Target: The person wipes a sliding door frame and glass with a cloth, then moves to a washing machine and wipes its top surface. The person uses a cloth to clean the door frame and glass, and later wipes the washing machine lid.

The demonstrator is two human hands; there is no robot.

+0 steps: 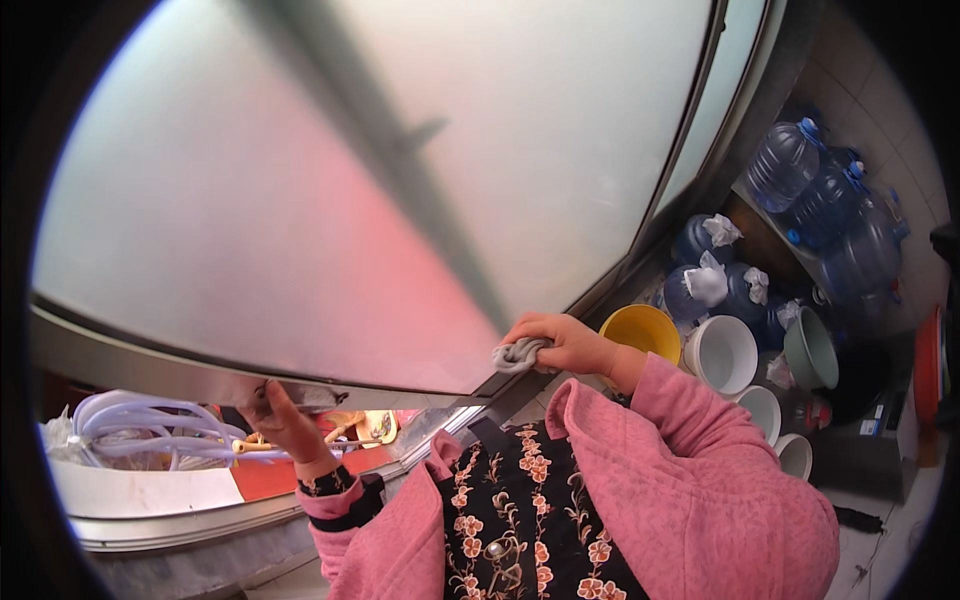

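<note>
A frosted glass door panel (480,187) in a metal frame (180,364) spans the view before me. My right hand (564,343) is at the panel's near lower corner, its fingers bunched around a crumpled grey cloth (519,355). The cloth touches the corner where glass and frame meet. To the left, my left hand (291,431) grips the edge of the metal frame beside a dark lock or handle fitting (322,396). Part of its fingers is hidden against the frame. A blurred pink patch shows in the glass.
Right of the door stand a yellow bucket (640,330), white buckets (721,354) and a green basin (811,349). Large blue water bottles (825,195) stand behind them. At left, a coiled clear hose (150,427) lies on a white and red ledge (150,491).
</note>
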